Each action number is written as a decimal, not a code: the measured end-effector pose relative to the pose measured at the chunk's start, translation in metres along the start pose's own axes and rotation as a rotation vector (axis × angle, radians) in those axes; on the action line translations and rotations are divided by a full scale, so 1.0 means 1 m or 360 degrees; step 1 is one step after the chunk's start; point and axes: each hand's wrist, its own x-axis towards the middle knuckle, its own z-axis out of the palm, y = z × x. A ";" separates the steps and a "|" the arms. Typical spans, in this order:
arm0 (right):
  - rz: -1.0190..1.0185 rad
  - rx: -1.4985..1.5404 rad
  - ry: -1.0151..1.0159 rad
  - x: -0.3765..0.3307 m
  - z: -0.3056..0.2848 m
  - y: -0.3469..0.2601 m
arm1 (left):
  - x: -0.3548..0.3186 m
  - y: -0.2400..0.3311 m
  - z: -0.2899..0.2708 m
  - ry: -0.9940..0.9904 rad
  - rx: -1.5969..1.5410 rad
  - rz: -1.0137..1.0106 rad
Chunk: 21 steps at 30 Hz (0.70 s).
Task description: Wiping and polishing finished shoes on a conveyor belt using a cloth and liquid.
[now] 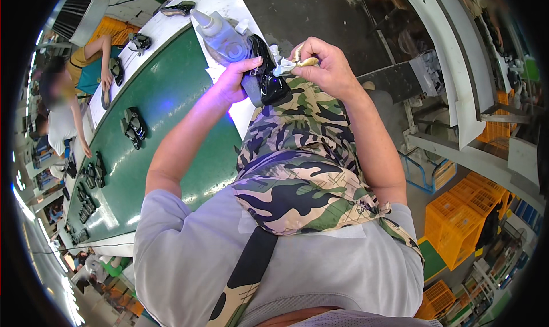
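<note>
My left hand (238, 78) is closed round a glossy black shoe (271, 82), its thumb lying on the upper. Over the shoe's right side, my right hand (327, 70) pinches a crumpled whitish and yellow piece (286, 67) that looks like cloth. That piece is close against the shoe; whether they touch is hard to make out. Just beyond my left hand is a translucent squeeze bottle (220, 35) with a pointed nozzle, tilted to the left.
A green conveyor belt (189, 92) on my left carries several black shoes (134, 127). Its white edge (229, 4) holds another shoe (178, 8). Across the belt, a co-worker's hand (107, 78) is at a shoe. Orange crates (452, 224) stand at right beside a metal frame (474, 164).
</note>
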 end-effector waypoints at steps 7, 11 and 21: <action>-0.0216 -0.0062 0.0005 -0.008 -0.005 -0.003 | 0.008 -0.027 -0.008 -0.0091 -0.0239 0.0029; -0.0270 -0.0056 0.0014 -0.012 -0.009 -0.002 | 0.007 -0.030 0.002 -0.0047 -0.0412 0.0059; -0.0066 0.0283 0.0360 -0.023 -0.001 0.021 | 0.005 -0.039 -0.004 -0.0338 -0.0748 0.0247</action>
